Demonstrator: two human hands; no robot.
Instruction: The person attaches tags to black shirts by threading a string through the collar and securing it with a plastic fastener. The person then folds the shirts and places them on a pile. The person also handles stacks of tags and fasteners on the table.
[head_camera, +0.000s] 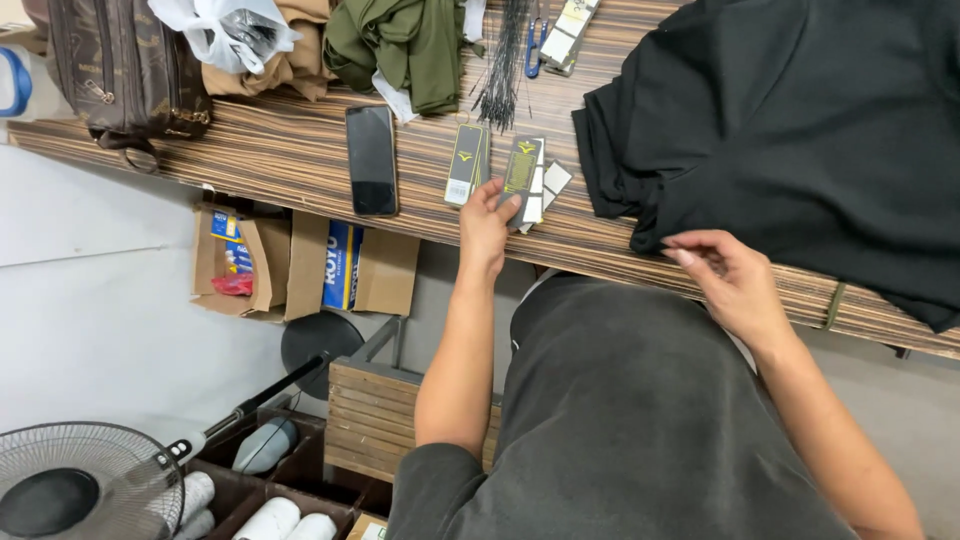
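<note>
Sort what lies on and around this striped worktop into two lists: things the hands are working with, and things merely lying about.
In hand:
left hand on a dark hang tag
right hand at the black garment

Lying about:
phone
second tag stack
olive garment
brown bag
fan

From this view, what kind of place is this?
Probably a garment finishing or tagging bench: the left hand holds a hang tag, a bundle of black tag strings lies near, and the right hand touches a stack of black garments.
</note>
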